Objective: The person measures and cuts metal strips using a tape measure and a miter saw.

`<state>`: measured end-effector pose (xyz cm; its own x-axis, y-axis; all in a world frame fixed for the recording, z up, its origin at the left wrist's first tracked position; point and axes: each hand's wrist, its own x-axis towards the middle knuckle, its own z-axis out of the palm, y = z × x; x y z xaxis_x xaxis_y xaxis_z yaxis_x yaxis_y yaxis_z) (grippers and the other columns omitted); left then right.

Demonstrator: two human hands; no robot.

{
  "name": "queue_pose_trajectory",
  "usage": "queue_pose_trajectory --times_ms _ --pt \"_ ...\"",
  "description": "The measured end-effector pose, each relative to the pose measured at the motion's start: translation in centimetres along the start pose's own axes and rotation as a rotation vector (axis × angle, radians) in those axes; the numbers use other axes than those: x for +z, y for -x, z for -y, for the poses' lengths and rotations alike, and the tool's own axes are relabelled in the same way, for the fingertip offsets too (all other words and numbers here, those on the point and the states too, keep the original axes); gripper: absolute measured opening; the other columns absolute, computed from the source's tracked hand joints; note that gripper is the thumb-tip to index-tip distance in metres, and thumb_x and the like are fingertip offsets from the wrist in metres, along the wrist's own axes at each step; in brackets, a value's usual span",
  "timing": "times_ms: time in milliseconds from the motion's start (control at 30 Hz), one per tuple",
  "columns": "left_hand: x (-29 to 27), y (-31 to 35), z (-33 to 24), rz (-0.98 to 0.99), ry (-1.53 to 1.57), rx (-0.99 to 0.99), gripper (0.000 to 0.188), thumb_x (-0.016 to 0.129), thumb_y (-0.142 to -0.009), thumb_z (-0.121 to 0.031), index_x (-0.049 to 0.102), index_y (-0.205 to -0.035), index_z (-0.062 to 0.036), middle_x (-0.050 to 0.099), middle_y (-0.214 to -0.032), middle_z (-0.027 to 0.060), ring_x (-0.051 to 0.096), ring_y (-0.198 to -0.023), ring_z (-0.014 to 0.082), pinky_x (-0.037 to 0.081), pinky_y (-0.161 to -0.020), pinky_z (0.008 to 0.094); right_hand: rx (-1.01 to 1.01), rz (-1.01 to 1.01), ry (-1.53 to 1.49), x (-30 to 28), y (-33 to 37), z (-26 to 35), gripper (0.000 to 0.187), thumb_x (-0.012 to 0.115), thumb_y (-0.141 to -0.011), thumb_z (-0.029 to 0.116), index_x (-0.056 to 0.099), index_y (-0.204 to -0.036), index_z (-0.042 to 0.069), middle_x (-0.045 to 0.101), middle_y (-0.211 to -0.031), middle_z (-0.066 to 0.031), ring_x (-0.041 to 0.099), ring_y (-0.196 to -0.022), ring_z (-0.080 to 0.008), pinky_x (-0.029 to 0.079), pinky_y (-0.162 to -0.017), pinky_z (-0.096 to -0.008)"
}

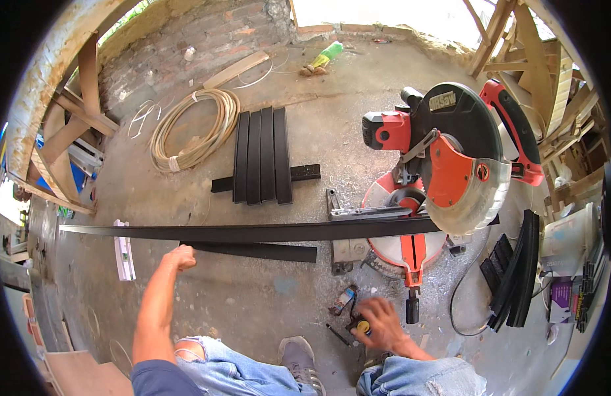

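Observation:
A long black metal profile [272,231] lies across the base of the miter saw [444,158] and stretches far to the left. Just below it is a shorter black strip [266,252]. My left hand [181,257] is closed in a fist at that strip's left end; its fingertips are hidden. By the saw's front, my right hand [383,325] is slightly blurred, thumb and fingers apart around a black and yellow tape measure [363,327] on the floor. Whether the fingers touch it is hard to see. A dark marker-like stick [338,334] and a small packet [344,300] lie beside it.
Several cut black strips [263,155] rest on a crosspiece beyond the long profile. A coiled hose [194,132] sits behind them. The white level-like bar [125,251] is under the profile's left part. More black pieces [513,277] and a cable [454,310] lie right.

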<state>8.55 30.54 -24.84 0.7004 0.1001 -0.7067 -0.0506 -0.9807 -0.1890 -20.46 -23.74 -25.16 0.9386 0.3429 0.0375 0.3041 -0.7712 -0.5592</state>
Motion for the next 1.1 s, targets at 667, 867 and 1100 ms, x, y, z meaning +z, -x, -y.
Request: queue_pose_trajectory --times_ms 667,867,1100 --pt "4.5 3.2 -15.3 -0.585 -0.546 0.942 0.069 0.061 -0.089 -0.013 0.034 -0.150 -0.0012 0.050 -0.131 0.0194 0.051 -0.122 0.0320 0.037 -0.105 0.0429 0.280 -0.126 -0.448 1.1 3.9 1.9 0.062 0.083 -0.078 0.030 0.059 -0.127 0.001 0.061 -0.122 -0.0214 0.062 -0.108 -0.0391 0.051 -0.095 -0.0450" --pt "8.1 9.1 -18.3 -0.545 -0.471 1.112 0.065 0.060 -0.089 -0.018 0.039 -0.147 0.0025 0.055 -0.124 0.0179 0.055 -0.111 0.0299 0.041 -0.097 0.0416 0.414 -0.308 -0.809 0.5 3.0 1.7 0.042 0.071 -0.089 0.028 0.063 -0.118 -0.001 0.065 -0.102 -0.0149 0.064 -0.095 -0.0254 0.050 -0.084 -0.0334" --pt "9.1 10.6 -20.6 -0.568 -0.394 1.207 0.063 0.063 -0.093 -0.031 0.043 -0.144 -0.0008 0.054 -0.123 0.0164 0.053 -0.113 0.0305 0.042 -0.098 0.0445 0.506 -0.120 -0.900 1.4 0.3 2.3 0.041 0.069 -0.091 0.034 0.064 -0.111 -0.001 0.064 -0.094 -0.0117 0.061 -0.087 -0.0205 0.049 -0.079 -0.0320"
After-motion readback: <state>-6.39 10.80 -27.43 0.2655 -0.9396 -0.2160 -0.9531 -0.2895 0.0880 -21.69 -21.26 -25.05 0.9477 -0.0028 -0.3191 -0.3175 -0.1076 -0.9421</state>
